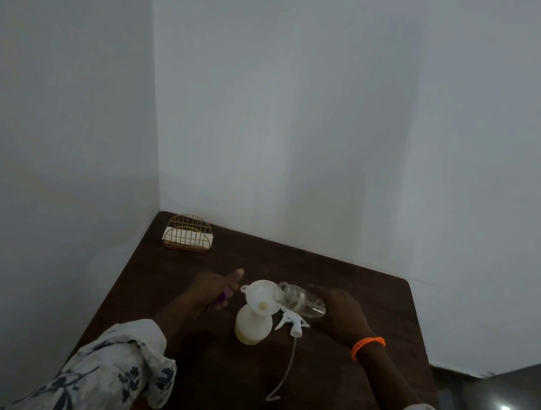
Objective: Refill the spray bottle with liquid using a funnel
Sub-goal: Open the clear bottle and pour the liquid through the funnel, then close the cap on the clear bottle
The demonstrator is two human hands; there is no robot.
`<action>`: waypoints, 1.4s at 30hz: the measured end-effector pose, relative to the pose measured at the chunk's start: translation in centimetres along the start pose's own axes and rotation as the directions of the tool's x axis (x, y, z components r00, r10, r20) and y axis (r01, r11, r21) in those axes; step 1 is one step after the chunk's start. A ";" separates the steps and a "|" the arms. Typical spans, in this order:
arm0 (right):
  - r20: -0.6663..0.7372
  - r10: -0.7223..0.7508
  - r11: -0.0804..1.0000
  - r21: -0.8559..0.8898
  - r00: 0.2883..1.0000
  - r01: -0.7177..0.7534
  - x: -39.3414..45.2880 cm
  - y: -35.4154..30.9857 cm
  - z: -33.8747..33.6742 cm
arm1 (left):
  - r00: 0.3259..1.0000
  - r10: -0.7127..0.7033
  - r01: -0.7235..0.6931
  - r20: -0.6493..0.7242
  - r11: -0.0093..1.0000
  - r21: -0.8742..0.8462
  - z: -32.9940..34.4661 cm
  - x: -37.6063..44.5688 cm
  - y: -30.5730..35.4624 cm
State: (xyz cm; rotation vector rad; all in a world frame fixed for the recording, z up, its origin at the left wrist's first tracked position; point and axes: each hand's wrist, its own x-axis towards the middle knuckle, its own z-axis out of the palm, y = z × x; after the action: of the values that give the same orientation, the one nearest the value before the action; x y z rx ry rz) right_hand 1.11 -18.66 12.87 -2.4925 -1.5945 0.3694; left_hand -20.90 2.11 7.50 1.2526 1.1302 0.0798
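A pale spray bottle [252,325] stands upright in the middle of the dark wooden table [321,385], with a little yellowish liquid at its bottom. A white funnel [259,296] sits in its neck. My right hand [342,315] grips a clear glass jar [299,300] tipped on its side, its mouth over the funnel's rim. My left hand [213,290] is left of the bottle, holding a small purple thing [224,299], the thumb stretched out. The white trigger sprayer head [292,323] lies on the table right of the bottle, its long dip tube [286,368] trailing towards me.
A gold wire napkin holder [189,234] with white napkins stands at the table's far left corner. White walls close the table at the back and left. The table's right edge drops to a dark floor [515,399].
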 end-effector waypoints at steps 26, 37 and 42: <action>-0.182 0.050 0.826 0.561 0.982 0.062 4.5 -4.7 -4.6 | 0.722 0.670 -0.686 -0.173 0.725 -0.058 2.7 -3.2 13.9; -0.183 0.055 0.801 0.596 0.982 0.066 4.7 -6.2 -5.4 | 0.590 0.797 -0.782 -0.131 0.604 0.154 3.0 -4.0 14.6; -0.172 0.083 0.799 0.600 0.982 0.038 4.7 -6.2 -5.3 | 0.531 0.846 -0.815 -0.042 0.523 0.248 2.9 -4.4 15.1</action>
State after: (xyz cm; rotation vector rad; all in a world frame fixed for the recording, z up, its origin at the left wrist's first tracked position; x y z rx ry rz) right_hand -0.88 -11.80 19.02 -1.9821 -1.1357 0.5267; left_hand -13.41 3.24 21.55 1.9256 0.5542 0.8397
